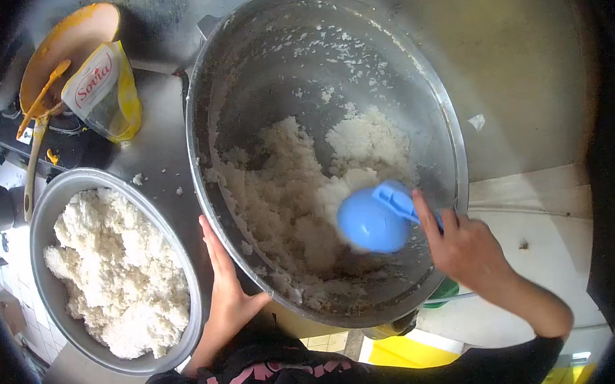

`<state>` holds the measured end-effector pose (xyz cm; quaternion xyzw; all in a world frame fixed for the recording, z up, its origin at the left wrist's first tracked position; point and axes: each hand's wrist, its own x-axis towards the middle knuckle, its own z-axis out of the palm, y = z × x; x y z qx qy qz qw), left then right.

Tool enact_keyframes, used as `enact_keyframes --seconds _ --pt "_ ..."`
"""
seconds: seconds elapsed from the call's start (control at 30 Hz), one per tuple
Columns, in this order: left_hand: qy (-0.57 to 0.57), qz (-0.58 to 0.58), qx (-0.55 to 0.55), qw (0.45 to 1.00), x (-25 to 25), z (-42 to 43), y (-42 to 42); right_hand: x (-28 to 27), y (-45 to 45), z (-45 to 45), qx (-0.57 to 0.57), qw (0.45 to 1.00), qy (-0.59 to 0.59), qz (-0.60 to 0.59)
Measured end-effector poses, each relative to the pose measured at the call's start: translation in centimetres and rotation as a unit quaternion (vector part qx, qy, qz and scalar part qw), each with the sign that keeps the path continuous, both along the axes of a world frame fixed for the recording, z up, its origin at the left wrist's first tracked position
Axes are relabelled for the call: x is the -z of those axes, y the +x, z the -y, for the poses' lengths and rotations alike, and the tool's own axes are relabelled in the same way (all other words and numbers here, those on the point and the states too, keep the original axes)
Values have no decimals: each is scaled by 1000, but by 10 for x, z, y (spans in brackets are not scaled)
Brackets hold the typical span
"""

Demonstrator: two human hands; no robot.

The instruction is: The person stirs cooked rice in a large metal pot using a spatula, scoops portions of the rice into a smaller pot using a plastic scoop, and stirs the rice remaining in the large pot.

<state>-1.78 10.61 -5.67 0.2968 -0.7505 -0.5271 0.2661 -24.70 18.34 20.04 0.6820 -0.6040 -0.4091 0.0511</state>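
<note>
A large metal pot (204, 192) tilts toward me, with white rice (278, 173) over its bottom and grains stuck to its inner wall. My right hand (461, 245) is closed around the handle of a blue scoop (374, 221), whose rounded back faces up over the rice inside the pot. What lies under the scoop is hidden. With fingers spread, my left hand (228, 297) rests against the pot's near left rim. To the left of that hand, an oval metal basin (193, 285) holds a heap of white rice (124, 269).
A pan (100, 28) with an orange spatula (47, 92) sits on a stove at the upper left, beside a yellow and white Sovia pouch (104, 92). Rice bits dot the metal counter (161, 141). Below the pot is a yellow and white object (411, 352).
</note>
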Motion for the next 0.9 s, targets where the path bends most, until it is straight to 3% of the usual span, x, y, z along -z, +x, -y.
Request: enact_keyframes --seconds 0.17,0.3,0.37,0.53,0.6,0.8,0.9 --pt "4 -3 -11 1000 -6 0 -2 -13 -27 -18 -5 998 -57 2" --pt "26 -5 -22 999 -6 -2 -2 2 -110 11 74 969 -229 46" --pt "27 -2 -25 999 -7 -3 -2 24 -130 42 200 959 -201 24" --pt "34 22 -17 999 -3 -3 1 109 -166 79 179 974 -128 48" --pt "21 66 -1 998 -2 -3 3 138 -173 82 200 960 -18 196" --pt "34 92 27 995 4 -5 5 159 -185 79 131 940 3 316" --pt "49 96 37 993 7 -8 5 153 -172 85 162 925 -9 343"
